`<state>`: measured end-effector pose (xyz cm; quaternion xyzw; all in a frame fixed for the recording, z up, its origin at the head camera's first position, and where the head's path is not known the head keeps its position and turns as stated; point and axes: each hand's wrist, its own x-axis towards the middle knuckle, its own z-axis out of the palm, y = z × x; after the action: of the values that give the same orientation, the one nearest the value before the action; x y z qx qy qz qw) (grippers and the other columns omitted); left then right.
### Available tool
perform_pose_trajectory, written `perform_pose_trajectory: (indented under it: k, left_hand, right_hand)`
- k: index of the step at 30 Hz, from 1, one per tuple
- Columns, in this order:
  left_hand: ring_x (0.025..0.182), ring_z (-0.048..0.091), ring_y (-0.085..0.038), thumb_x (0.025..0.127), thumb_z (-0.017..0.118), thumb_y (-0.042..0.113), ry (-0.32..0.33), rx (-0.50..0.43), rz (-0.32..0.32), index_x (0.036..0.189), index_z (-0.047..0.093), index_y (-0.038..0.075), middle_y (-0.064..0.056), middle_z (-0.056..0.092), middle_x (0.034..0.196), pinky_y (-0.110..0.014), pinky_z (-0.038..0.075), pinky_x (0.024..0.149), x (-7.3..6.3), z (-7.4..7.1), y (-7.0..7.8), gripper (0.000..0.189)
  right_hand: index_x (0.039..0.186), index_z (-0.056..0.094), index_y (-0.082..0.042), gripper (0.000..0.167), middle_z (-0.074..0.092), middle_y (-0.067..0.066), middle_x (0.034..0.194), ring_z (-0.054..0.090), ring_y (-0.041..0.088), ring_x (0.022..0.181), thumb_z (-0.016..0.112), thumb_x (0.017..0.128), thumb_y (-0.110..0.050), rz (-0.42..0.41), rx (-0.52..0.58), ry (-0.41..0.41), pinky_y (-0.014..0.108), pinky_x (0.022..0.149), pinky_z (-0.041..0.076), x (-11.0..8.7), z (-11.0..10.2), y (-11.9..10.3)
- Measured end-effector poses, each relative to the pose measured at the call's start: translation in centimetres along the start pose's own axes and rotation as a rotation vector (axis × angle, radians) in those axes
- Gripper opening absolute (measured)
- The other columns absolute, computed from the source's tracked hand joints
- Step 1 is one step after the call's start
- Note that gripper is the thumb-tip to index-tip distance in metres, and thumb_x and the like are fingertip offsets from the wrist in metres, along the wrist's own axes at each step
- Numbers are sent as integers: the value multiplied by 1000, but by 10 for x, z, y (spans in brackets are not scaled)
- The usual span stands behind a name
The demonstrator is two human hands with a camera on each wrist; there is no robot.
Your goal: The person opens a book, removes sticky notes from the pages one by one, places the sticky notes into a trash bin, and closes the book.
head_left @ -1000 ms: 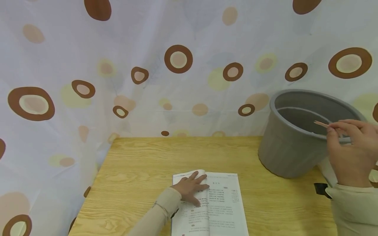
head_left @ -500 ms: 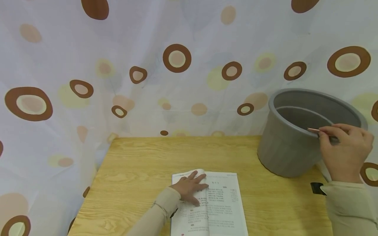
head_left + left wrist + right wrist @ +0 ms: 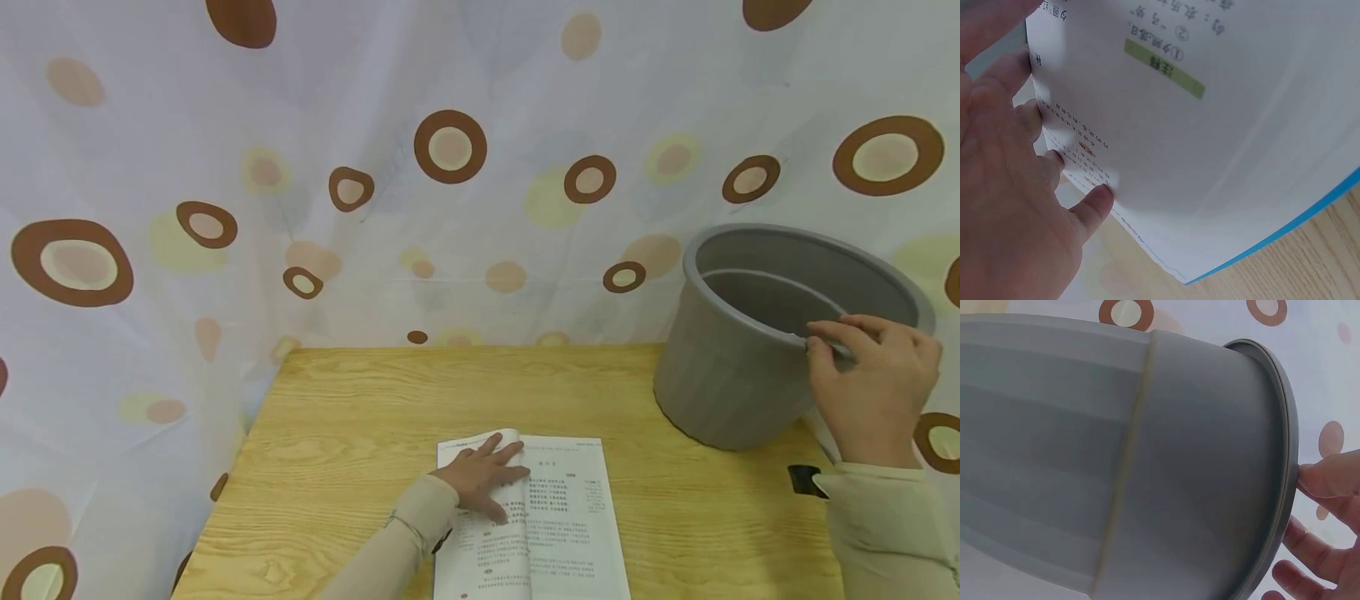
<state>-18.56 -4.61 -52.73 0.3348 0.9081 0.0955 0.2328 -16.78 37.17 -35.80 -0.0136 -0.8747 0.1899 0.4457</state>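
Observation:
My left hand [image 3: 482, 479] rests with spread fingers on the left page of an open printed book [image 3: 573, 533] at the table's front. In the left wrist view, its fingertips press along the curved page [image 3: 1179, 144], over a green heading strip. My right hand [image 3: 873, 383] is at the near right rim of a large grey plastic bin [image 3: 720, 375]. Its fingers are loosely bent, and no stick shows between them. The right wrist view has the thumb [image 3: 1329, 475] right at the rim, with the other fingers beyond it. The bin's floor is hidden.
The bin stands at the right back of the wooden table [image 3: 375, 392]. Behind it hangs a white curtain [image 3: 480, 225] with brown and yellow spots. A small black object [image 3: 806, 480] shows beside the right sleeve.
My right hand has moved slightly left and down to the bin's rim. The thin pinkish stick it pinched is no longer visible. My left hand stays on the book.

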Motion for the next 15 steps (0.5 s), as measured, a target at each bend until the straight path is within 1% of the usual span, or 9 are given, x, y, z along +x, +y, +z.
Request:
perform_pose_trajectory:
  k: [6, 13, 15]
  left_hand:
    - [158, 3, -20, 82, 74, 48, 7, -2, -7, 152, 38, 38, 12, 10, 169, -49, 22, 127, 1, 0, 0, 79]
    - [158, 3, -21, 83, 74, 47, 8, -13, -3, 152, 38, 37, 12, 10, 169, -49, 22, 127, 0, 1, 0, 78]
    - [158, 3, -20, 83, 74, 46, 3, -16, -7, 152, 38, 37, 12, 10, 169, -49, 21, 127, -1, 1, 0, 78]
  right_hand:
    - [96, 71, 11, 21, 60, 36, 114, 48, 49, 109, 60, 95, -6, -1, -3, 15, 60, 114, 25, -1, 0, 1]
    - [108, 69, 10, 27, 60, 36, 115, 49, 53, 109, 56, 96, -11, 5, -12, 55, 63, 115, 25, -2, -6, -2]
    - [110, 69, 10, 28, 59, 36, 116, 48, 53, 110, 56, 96, -11, 16, -8, 55, 61, 116, 24, -2, -8, -4]
